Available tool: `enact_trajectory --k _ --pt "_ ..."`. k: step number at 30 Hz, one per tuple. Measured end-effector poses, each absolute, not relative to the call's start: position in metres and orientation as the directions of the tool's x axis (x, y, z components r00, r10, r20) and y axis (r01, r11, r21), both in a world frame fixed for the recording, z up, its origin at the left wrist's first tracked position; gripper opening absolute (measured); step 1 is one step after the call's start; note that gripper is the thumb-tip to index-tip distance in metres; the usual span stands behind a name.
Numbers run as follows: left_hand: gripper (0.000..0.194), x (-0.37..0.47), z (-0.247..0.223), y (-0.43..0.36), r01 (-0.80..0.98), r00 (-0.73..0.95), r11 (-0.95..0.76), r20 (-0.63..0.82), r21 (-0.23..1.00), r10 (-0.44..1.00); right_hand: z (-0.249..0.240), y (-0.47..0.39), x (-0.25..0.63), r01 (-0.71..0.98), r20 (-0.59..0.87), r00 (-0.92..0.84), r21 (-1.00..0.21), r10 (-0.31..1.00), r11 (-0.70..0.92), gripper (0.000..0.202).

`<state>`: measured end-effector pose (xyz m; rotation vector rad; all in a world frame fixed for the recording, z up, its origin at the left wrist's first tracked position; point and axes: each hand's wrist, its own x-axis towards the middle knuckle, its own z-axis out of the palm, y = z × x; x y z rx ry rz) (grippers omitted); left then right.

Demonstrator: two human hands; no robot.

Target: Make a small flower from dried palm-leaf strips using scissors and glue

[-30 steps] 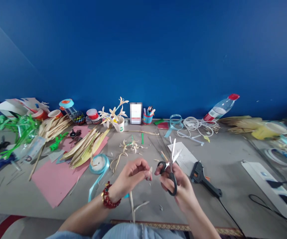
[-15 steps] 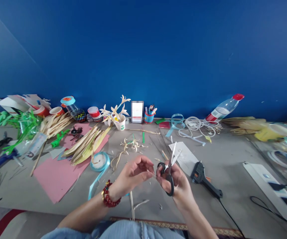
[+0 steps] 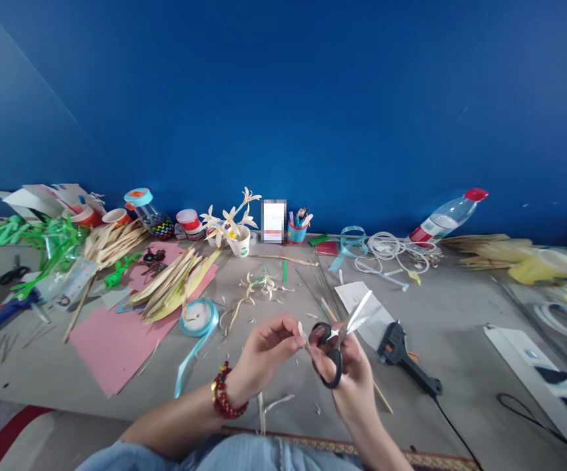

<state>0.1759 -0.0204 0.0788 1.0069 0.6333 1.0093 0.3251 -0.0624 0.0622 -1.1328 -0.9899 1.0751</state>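
My left hand (image 3: 271,350), with a red bead bracelet at the wrist, pinches a small pale strip (image 3: 302,331), perhaps dried husk. Black-handled scissors (image 3: 358,314) rest in my right hand (image 3: 357,386), their blades pointing up and right, away from the strip. The thumb and fingertips of that hand also come up to the strip's lower end; whether they grip it I cannot tell. Beyond my hands lie small pale husk flowers (image 3: 262,284) on the grey table (image 3: 244,415). More such flowers (image 3: 232,222) stand in a white paper cup (image 3: 240,246).
Right of my hands lie a black glue gun (image 3: 404,360), white paper (image 3: 362,307) and a power strip (image 3: 533,373). On the left are a blue ribbon roll (image 3: 198,318), pink paper (image 3: 111,350) and husks (image 3: 170,288). A plastic bottle (image 3: 453,216) leans at the back.
The scissors have tipped further to the right in my right hand. The pale strip now stands up more plainly from my left fingertips. A wooden stick shows beside my right wrist.
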Motion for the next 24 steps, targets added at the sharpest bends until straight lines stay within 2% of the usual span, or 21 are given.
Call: enact_trajectory --k 5,9,14,24 --pt "0.014 0.166 0.090 -0.014 -0.190 0.387 -0.019 0.093 0.982 0.917 0.059 -0.072 0.334 -0.116 -0.055 -0.042 -0.991 0.998 -0.059 0.037" --pt "0.012 0.162 0.097 -0.010 -0.112 0.397 -0.086 0.124 0.990 0.909 0.052 -0.079 0.341 -0.056 -0.133 -0.215 -0.987 0.968 -0.148 0.051" --pt "0.010 0.161 0.098 -0.008 -0.051 0.419 -0.138 0.146 0.989 0.896 0.052 -0.079 0.341 -0.029 -0.148 -0.256 -0.987 0.955 -0.161 0.058" --pt "0.009 0.161 0.100 -0.006 -0.017 0.434 -0.192 0.180 0.981 0.883 0.052 -0.078 0.339 -0.055 -0.152 -0.257 -0.984 0.954 -0.172 0.057"
